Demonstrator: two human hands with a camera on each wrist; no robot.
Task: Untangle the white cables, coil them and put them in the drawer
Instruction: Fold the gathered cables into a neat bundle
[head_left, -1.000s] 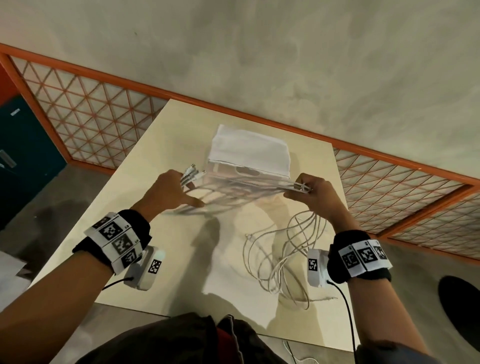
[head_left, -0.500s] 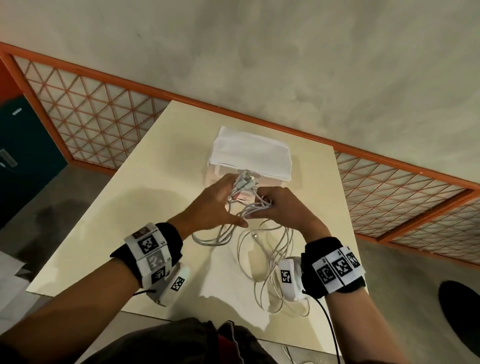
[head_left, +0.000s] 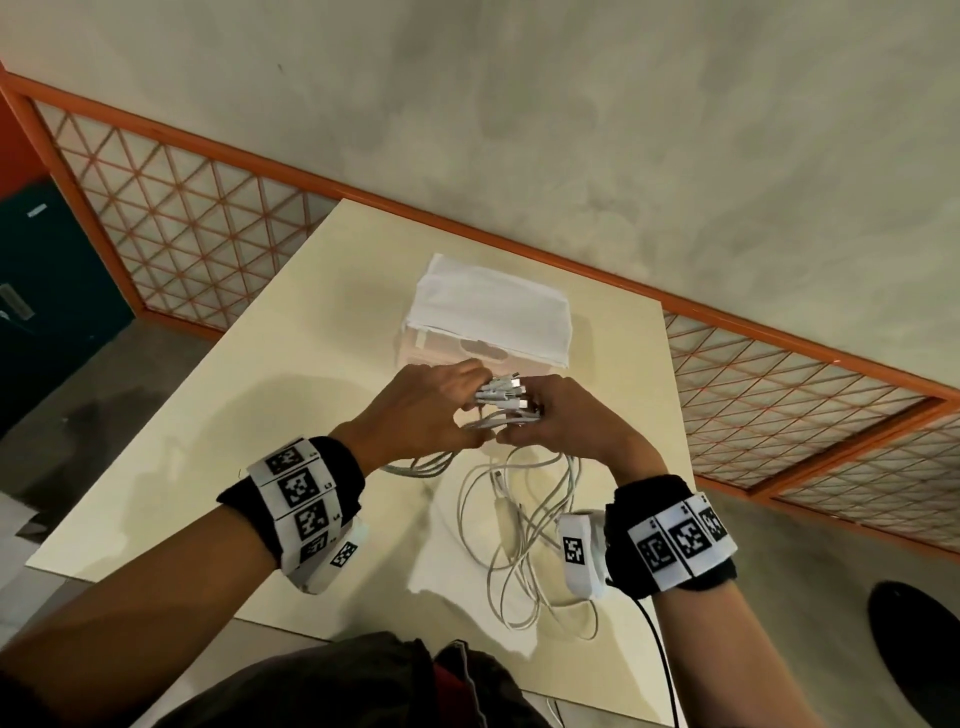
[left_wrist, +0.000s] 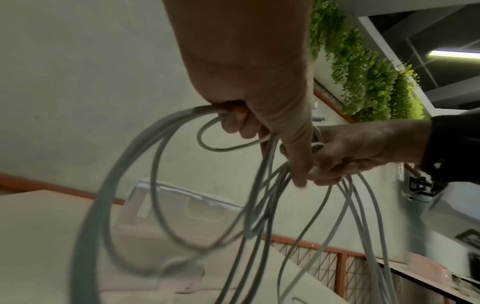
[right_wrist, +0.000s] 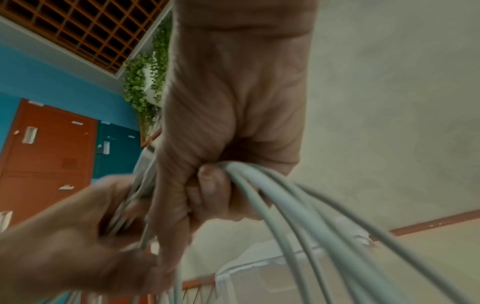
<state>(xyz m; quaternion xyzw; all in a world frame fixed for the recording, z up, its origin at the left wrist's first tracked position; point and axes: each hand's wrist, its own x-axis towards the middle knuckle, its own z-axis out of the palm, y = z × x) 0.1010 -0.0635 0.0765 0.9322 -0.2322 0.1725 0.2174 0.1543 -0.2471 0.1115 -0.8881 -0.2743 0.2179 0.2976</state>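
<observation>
Several white cables (head_left: 524, 525) hang in loops from both hands down onto the cream table (head_left: 208, 467). My left hand (head_left: 421, 410) and right hand (head_left: 561, 415) meet above the table, both gripping the bunch, with the plug ends (head_left: 501, 392) sticking out between them. In the left wrist view my left hand (left_wrist: 262, 131) curls round the cables (left_wrist: 155, 185), and my right hand (left_wrist: 345, 156) holds them beside it. In the right wrist view my right hand (right_wrist: 215, 195) clenches the strands (right_wrist: 298, 209). The clear drawer box (head_left: 488, 322) with a white cloth on top stands just behind the hands.
An orange lattice railing (head_left: 208, 218) runs behind the table along a grey wall. The table's near edge (head_left: 363, 631) lies close to my body. A dark round object (head_left: 919, 649) sits on the floor at the right. Blue and orange lockers (right_wrist: 52, 154) stand to the left.
My hands were apart with the cables stretched between them. They have come together in front of the drawer box, folding the bunch so the plug ends meet; the loops hang lower.
</observation>
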